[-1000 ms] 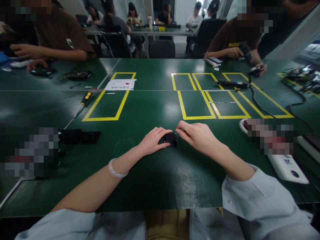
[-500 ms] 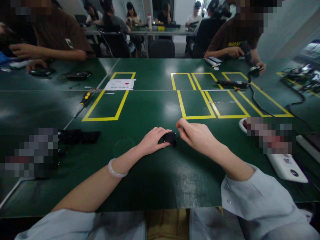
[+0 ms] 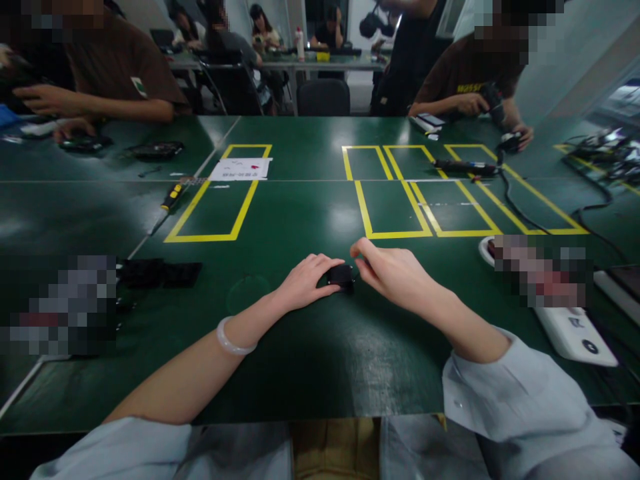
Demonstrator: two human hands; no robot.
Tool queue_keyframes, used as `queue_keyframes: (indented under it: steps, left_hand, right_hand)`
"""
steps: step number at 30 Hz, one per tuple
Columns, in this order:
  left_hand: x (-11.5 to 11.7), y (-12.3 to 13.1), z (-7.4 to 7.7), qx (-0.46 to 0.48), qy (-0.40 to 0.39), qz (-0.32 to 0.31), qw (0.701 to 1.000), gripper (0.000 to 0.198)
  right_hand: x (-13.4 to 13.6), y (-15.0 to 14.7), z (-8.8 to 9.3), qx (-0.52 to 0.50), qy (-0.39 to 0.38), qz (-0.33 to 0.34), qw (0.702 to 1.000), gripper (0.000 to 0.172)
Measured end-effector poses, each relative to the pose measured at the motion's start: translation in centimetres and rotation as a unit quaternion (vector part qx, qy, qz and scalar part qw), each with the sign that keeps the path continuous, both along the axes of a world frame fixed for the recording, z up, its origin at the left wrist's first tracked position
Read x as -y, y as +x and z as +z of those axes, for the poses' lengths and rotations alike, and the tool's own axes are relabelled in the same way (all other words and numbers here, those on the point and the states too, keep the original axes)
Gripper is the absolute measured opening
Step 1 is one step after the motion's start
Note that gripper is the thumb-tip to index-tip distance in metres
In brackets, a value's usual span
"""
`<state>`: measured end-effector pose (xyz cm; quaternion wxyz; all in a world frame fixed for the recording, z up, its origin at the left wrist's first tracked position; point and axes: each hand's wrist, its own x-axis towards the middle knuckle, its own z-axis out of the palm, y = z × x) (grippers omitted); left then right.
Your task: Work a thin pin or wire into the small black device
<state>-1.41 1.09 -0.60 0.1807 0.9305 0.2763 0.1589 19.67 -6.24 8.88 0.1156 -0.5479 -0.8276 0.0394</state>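
A small black box-shaped part [image 3: 341, 275] rests on the green table [image 3: 310, 360] in front of me. Thumb and fingers of my left hand [image 3: 307, 283] close round its left side and hold it against the tabletop. My right hand [image 3: 387, 267] is at the part's right edge, fingers curled into a pinch. A thin dark piece shows between those fingertips and the part, too small to name. A pale bracelet [image 3: 235, 338] circles my left wrist.
Yellow tape frames [image 3: 397, 235] mark the table ahead. A yellow-black screwdriver [image 3: 173, 197] and a white paper sign [image 3: 241, 169] lie left. At right sit a white device [image 3: 575, 333] and a black stick-shaped tool [image 3: 465, 167]. Two co-workers sit opposite, one holding a power tool [image 3: 493, 103].
My right hand has shifted very slightly left; my left hand stays on the black part. In the background a person in dark clothes now stands near the chair at right.
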Motion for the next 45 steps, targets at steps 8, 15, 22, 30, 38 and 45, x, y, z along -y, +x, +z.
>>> queue_keyframes:
  steps: [8, 15, 22, 30, 38, 45]
  left_hand:
    - [-0.05, -0.03, -0.19, -0.001, 0.006, 0.003, 1.000, 0.047]
    - [0.00, -0.04, -0.06, 0.000, 0.004, 0.000, 1.000, 0.047]
    - [0.04, -0.08, 0.00, 0.003, -0.001, -0.001, 1.000, 0.047]
    - [0.03, -0.04, 0.00, -0.001, 0.003, 0.003, 1.000, 0.047]
    - [0.03, -0.02, -0.03, -0.004, 0.003, 0.002, 1.000, 0.047]
    - [0.08, 0.03, 0.13, -0.002, 0.000, 0.000, 1.000, 0.047]
  right_hand:
    - [0.05, -0.54, 0.01, 0.009, 0.012, -0.018, 1.000, 0.026]
    - [-0.27, -0.53, -0.37, 0.036, 0.018, -0.079, 0.996, 0.033]
    - [0.02, -0.37, 0.14, 0.016, 0.001, -0.044, 0.999, 0.022]
    - [0.17, -0.05, 0.07, 0.009, 0.008, -0.038, 0.999, 0.026]
    - [0.04, 0.01, -0.20, 0.013, -0.001, -0.034, 0.999, 0.025]
    - [0.31, 0.07, 0.34, -0.015, -0.005, 0.012, 1.000, 0.018]
